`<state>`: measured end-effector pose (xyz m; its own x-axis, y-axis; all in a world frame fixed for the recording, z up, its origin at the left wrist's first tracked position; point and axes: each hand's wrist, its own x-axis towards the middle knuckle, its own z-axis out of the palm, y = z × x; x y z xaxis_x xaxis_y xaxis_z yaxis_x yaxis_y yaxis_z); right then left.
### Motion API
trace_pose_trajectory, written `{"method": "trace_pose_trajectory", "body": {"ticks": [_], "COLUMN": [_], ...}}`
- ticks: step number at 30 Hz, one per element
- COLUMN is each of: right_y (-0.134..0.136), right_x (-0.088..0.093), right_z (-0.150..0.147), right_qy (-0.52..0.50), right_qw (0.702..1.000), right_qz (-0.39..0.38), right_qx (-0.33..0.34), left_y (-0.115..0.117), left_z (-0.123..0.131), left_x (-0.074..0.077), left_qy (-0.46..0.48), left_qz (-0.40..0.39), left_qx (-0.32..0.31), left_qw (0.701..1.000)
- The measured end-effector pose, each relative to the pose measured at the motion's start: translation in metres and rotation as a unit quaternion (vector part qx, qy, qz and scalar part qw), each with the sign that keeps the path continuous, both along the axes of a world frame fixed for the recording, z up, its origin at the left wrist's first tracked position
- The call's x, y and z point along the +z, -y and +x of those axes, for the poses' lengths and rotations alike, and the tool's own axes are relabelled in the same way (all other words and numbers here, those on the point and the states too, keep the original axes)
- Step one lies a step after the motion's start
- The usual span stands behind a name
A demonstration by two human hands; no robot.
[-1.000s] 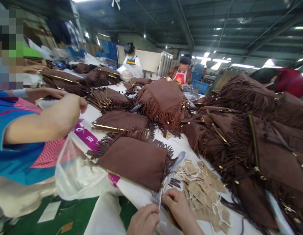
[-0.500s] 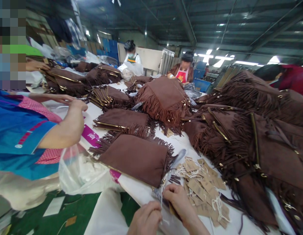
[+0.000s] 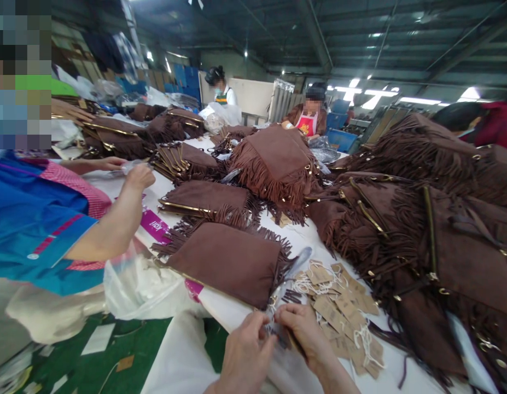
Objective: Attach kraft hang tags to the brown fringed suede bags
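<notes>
My left hand and my right hand meet at the table's near edge, fingers pinched together on a thin white string at the corner of a brown suede fringed bag. The bag lies flat just beyond my fingers, gold zipper edge toward me. A loose heap of brown paper hang tags with white strings lies right beside my right hand. What hangs on the string is hidden by my fingers.
Large piles of brown fringed bags cover the white table to the right and back. A co-worker in a blue top works at the left, with a clear plastic bag at the table edge. Two more people stand at the far end.
My hands have moved up and closer together at the bag's corner, pinching the string. The co-worker's arm at the left has stretched further toward the table.
</notes>
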<state>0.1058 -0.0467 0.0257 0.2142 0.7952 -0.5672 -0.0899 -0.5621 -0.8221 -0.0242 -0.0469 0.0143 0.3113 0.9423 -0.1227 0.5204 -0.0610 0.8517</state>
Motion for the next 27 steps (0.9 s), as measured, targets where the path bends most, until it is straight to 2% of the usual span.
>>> {"method": "trace_pose_trajectory", "body": {"ticks": [3, 6, 11, 15, 17, 21, 27], "right_y": [0.0, 0.001, 0.007, 0.011, 0.012, 0.011, 0.008], "right_x": [-0.001, -0.001, 0.005, 0.004, 0.0, -0.005, -0.006], "right_z": [0.0, 0.001, 0.007, 0.008, 0.008, 0.005, -0.003], "right_qy": [-0.011, -0.013, -0.04, -0.131, -0.16, -0.149, -0.12], "right_qw": [1.0, 1.0, 0.998, 0.991, 0.986, 0.987, 0.986], "right_qz": [0.003, 0.008, 0.039, 0.032, 0.031, 0.041, 0.06], "right_qx": [-0.003, -0.002, 0.015, -0.007, -0.03, -0.05, -0.095], "left_y": [0.003, -0.001, -0.013, -0.015, -0.013, -0.007, 0.006], "left_z": [0.004, 0.006, -0.003, -0.015, -0.02, -0.025, -0.023], "left_x": [-0.005, -0.008, -0.008, -0.01, -0.012, -0.014, -0.01], "left_qy": [-0.05, -0.056, 0.087, 0.246, 0.298, 0.314, 0.291], "left_qz": [0.04, 0.023, -0.074, -0.095, -0.138, -0.248, -0.247], "left_qx": [-0.023, -0.027, 0.002, 0.016, 0.018, 0.012, -0.038], "left_qw": [0.998, 0.998, 0.993, 0.965, 0.944, 0.916, 0.924]}}
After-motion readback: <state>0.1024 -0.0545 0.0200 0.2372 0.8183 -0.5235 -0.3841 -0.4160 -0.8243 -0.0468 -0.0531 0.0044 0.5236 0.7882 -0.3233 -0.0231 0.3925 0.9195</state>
